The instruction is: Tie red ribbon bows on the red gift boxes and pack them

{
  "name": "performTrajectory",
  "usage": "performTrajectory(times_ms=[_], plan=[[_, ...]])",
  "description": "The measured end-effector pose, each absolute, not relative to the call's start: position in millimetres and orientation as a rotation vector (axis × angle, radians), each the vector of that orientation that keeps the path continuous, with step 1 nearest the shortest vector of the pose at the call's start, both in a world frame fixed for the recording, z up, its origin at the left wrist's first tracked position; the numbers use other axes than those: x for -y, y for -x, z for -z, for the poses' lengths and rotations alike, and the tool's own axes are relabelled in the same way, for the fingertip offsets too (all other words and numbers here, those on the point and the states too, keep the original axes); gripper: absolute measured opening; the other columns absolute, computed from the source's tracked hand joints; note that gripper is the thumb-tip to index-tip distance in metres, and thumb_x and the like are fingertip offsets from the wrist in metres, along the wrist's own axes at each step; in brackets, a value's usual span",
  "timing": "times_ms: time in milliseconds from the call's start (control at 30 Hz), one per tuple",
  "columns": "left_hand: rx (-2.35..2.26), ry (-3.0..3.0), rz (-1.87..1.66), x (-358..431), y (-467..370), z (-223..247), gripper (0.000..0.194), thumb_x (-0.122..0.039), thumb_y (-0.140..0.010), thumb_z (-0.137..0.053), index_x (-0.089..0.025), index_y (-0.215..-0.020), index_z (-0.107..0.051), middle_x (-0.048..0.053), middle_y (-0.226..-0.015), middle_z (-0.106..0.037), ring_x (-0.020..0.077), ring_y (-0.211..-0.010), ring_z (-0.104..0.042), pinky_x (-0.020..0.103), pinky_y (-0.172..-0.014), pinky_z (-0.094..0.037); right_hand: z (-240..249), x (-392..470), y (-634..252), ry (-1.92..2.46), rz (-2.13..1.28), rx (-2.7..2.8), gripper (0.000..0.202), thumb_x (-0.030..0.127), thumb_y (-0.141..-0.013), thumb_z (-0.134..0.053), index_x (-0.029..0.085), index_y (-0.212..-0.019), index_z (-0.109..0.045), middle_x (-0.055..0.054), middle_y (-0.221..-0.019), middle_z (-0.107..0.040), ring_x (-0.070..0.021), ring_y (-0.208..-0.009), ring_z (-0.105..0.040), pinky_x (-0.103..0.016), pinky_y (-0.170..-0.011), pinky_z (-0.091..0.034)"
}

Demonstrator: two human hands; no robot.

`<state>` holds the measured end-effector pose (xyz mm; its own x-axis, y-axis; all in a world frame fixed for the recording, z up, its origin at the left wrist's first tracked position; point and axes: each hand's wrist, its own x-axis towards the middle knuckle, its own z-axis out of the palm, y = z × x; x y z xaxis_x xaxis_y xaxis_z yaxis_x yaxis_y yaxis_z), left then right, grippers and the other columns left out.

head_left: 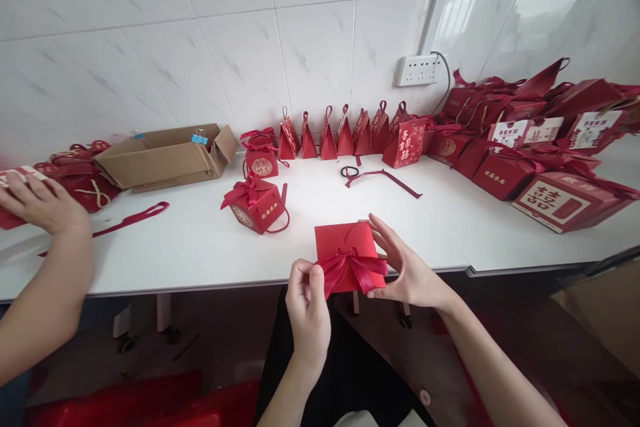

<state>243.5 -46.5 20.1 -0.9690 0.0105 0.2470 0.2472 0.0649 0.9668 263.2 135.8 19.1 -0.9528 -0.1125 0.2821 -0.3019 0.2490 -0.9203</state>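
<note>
A small red gift box [350,235] with a ribbon bow [351,265] on its face is held up over the table's front edge. Around its right side curl the fingers and thumb of my right hand [407,273]. My left hand [307,300] is closed at the box's left side, its thumb and fingers pinching the left end of the ribbon. Beyond my hands, a red box with a bow and a cord handle [257,207] stands on the white table [200,240].
Several red triangular boxes [327,137] line the wall. Many gift boxes [505,170] are heaped at the right. A cardboard box [170,157] sits left of centre. Loose ribbon [395,180] lies on the table. At far left, another person's hand [45,203] rests on a box.
</note>
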Motion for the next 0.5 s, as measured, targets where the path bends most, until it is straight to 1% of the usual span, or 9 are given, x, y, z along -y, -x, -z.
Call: performTrajectory(times_ms=[67,133,167,200,267,300,367,433,500], plan=[[2.167,0.272,2.02,48.1,-243.6,-20.4,0.029,-0.038,-0.089,-0.041,-0.021,-0.066,-0.035,-0.004,-0.06,-0.031,0.0116,-0.055,-0.032,0.023,-0.052,-0.033,-18.4,-135.7,-266.1,-0.418,-1.79,2.357,0.105,0.038,-0.064,-0.078,0.041,-0.143,-0.008,-0.009,-0.154,-0.011,-0.0276,-0.139,-0.016,-0.051,-0.103,-0.034],[2.183,0.267,2.021,49.5,-244.7,-21.0,0.029,-0.038,-0.088,-0.042,-0.021,-0.065,-0.036,-0.004,-0.059,-0.031,0.0115,-0.055,-0.032,0.023,-0.052,-0.033,-18.2,-133.8,-271.5,-0.428,-1.826,2.334,0.111,0.044,-0.059,-0.081,0.041,-0.142,-0.008,-0.01,-0.153,-0.011,-0.0286,-0.139,-0.017,-0.052,-0.103,-0.034],[2.19,0.26,2.023,49.7,-245.5,-21.5,0.029,-0.038,-0.088,-0.042,-0.021,-0.065,-0.036,-0.004,-0.059,-0.031,0.0114,-0.054,-0.032,0.023,-0.052,-0.033,-18.5,-131.7,-275.2,-0.396,-1.863,2.304,0.109,0.049,-0.057,-0.08,0.041,-0.141,-0.011,-0.011,-0.153,-0.013,-0.0293,-0.139,-0.018,-0.052,-0.102,-0.035],[2.197,0.254,2.026,49.6,-246.5,-21.9,0.029,-0.039,-0.088,-0.042,-0.021,-0.065,-0.036,-0.004,-0.059,-0.031,0.0114,-0.054,-0.032,0.023,-0.052,-0.033,-19.0,-128.8,-279.2,-0.337,-1.911,2.253,0.101,0.056,-0.058,-0.076,0.039,-0.138,-0.017,-0.011,-0.152,-0.016,-0.03,-0.138,-0.021,-0.051,-0.1,-0.038],[2.212,0.244,2.026,48.7,-248.4,-22.9,0.03,-0.039,-0.088,-0.042,-0.021,-0.065,-0.036,-0.004,-0.059,-0.031,0.0113,-0.054,-0.031,0.023,-0.052,-0.033,-21.2,-121.1,-287.0,-0.151,-1.989,2.125,0.067,0.068,-0.069,-0.058,0.034,-0.122,-0.036,-0.011,-0.146,-0.029,-0.0296,-0.133,-0.034,-0.049,-0.095,-0.043],[2.219,0.238,2.022,48.1,-248.9,-23.5,0.03,-0.039,-0.088,-0.042,-0.021,-0.065,-0.036,-0.004,-0.059,-0.031,0.0113,-0.053,-0.031,0.023,-0.052,-0.033,-23.1,-116.8,-290.0,-0.043,-1.986,2.085,0.051,0.069,-0.077,-0.046,0.03,-0.11,-0.042,-0.011,-0.14,-0.037,-0.0283,-0.128,-0.041,-0.047,-0.093,-0.045],[2.231,0.233,2.032,47.1,-249.0,-24.8,0.031,-0.04,-0.088,-0.042,-0.021,-0.064,-0.036,-0.004,-0.058,-0.031,0.0112,-0.053,-0.032,0.023,-0.051,-0.033,-28.1,-108.9,-292.7,0.139,-1.887,2.103,0.04,0.063,-0.087,-0.035,0.025,-0.09,-0.047,-0.009,-0.128,-0.049,-0.0252,-0.117,-0.051,-0.042,-0.09,-0.047],[2.228,0.236,2.091,46.5,-247.8,-25.8,0.031,-0.041,-0.087,-0.043,-0.021,-0.065,-0.037,-0.004,-0.058,-0.033,0.0112,-0.054,-0.034,0.022,-0.052,-0.034,-34.0,-103.5,-290.4,0.237,-1.738,2.178,0.038,0.056,-0.088,-0.039,0.022,-0.077,-0.048,-0.009,-0.118,-0.053,-0.0225,-0.105,-0.056,-0.036,-0.084,-0.049],[2.205,0.234,2.183,46.4,-246.4,-26.4,0.029,-0.041,-0.087,-0.044,-0.021,-0.066,-0.039,-0.004,-0.06,-0.037,0.0111,-0.056,-0.037,0.022,-0.053,-0.036,-39.2,-101.5,-284.8,0.223,-1.672,2.19,0.036,0.052,-0.087,-0.045,0.02,-0.07,-0.047,-0.008,-0.111,-0.055,-0.0206,-0.096,-0.057,-0.03,-0.075,-0.05]])
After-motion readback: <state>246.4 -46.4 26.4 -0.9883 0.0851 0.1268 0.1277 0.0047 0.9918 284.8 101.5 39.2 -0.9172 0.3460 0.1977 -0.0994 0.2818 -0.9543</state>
